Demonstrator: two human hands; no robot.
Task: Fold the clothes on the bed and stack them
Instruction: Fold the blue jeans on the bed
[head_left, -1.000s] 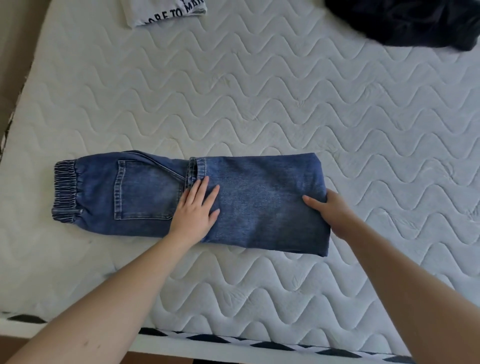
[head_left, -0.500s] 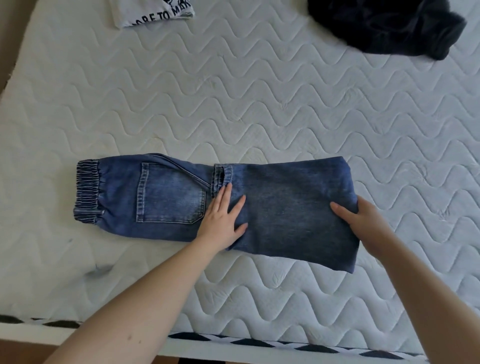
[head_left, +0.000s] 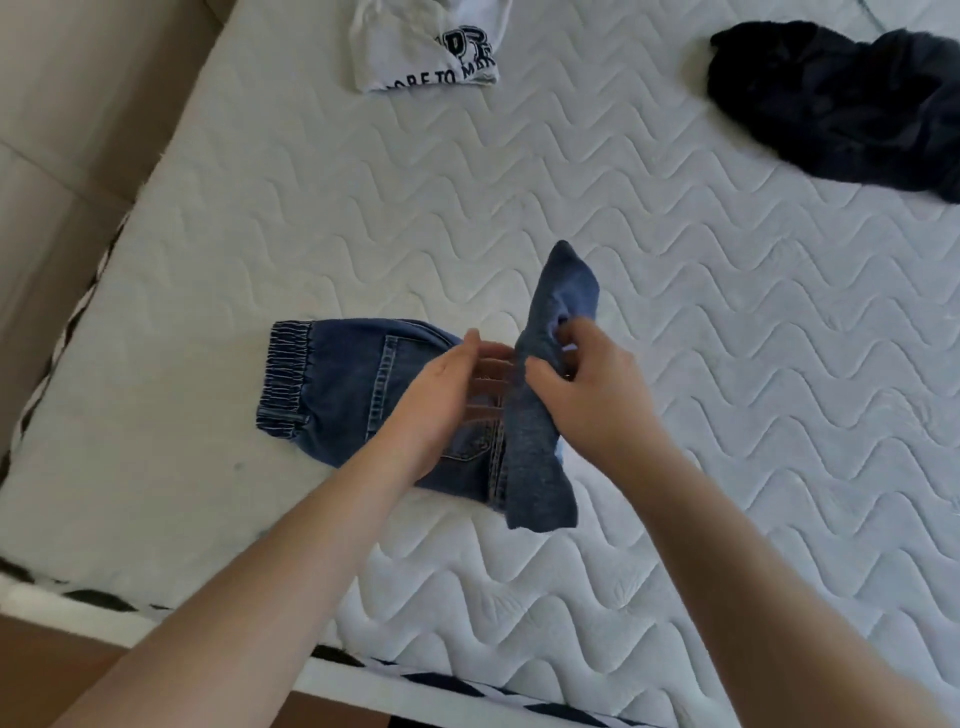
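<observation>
I have the jeans on the bed, right under and between my two hands. My right hand is curled round the free end of the denim, fingers bunched into the cloth, and that end stands up off the mattress, half way over toward my left. My left hand lies with straight fingers on the flat half, pressing at the line where the fold turns; it grips nothing. The elastic cuff sticks out to the left of that hand.

What worries me is the grip. I am holding the lifted end in a bunch, not by its corners, so I judge it may land crumpled or skewed instead of edge on edge. If the left hand lifts too soon, the crease could creep and the lower layer drag along with the top one. The denim looks stiff and thick, so the doubled part may spring open once I let go. I also cannot tell how the inner layers sit beneath the raised flap.

Beyond my left hand lies a white printed shirt, and well off beyond my right hand a dark garment in a heap, neither yet stacked.
</observation>
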